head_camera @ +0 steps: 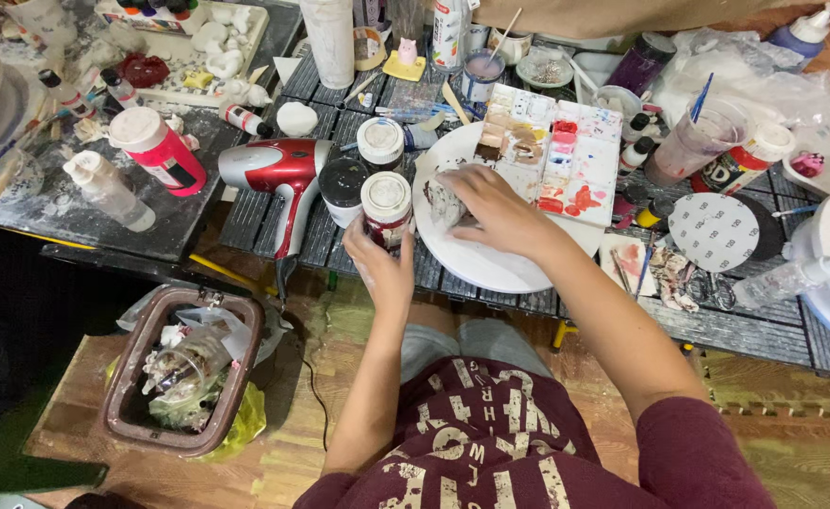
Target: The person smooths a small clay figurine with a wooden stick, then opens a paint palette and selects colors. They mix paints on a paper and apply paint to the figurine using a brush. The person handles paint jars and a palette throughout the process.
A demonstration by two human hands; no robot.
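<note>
A cluttered, paint-spattered bench (490, 283) of dark slats fills the upper part of the view, with a wooden floor below it and a brown waste bin (185, 369) full of crumpled plastic standing at the lower left.

The left hand (380, 267) wraps its grip around a jar of dark red paint (386, 207) with a pale, paint-smeared lid. The jar stands upright at the bench's near edge, its long axis vertical and the lid facing up. A black-lidded jar (343, 186) stands just beside it on the left, and another white-lidded jar (380, 141) sits behind.

The right hand (493, 209) rests palm down on a round white plate (490, 269), its fingers curled closed over a small, pale, dark-smudged piece (443, 202) that lies on the plate's left part. The piece is mostly hidden by the fingers, so its long axis cannot be told.

A paint palette (554, 151) of small square wells, holding browns, pinks and reds, lies across the far right of the plate. A red and silver hair dryer (281, 174) lies left of the jars, nozzle pointing left and handle pointing toward the person. A round grey sanding disc (714, 232) lies well to the right.
</note>
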